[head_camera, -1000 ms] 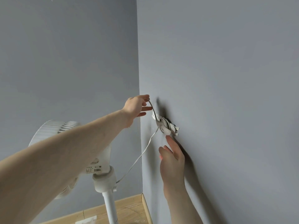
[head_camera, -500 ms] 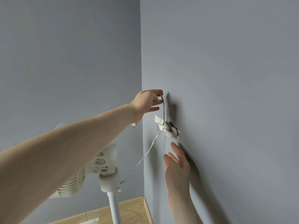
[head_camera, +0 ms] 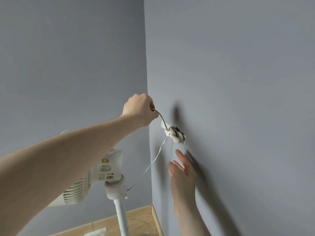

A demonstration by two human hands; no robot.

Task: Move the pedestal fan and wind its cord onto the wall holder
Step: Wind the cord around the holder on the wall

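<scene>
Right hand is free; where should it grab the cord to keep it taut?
Pinch the slack run of the cord just below the holder, coming up from beneath with the right hand; that stretch hangs clear of the wall.

My only view comes from the head camera, looking forward and slightly down into a room corner, close enough that both forearms fill the lower frame. The left hand (head_camera: 139, 109) sits near centre; the right hand (head_camera: 183, 174) lies below it, lower right.
</scene>
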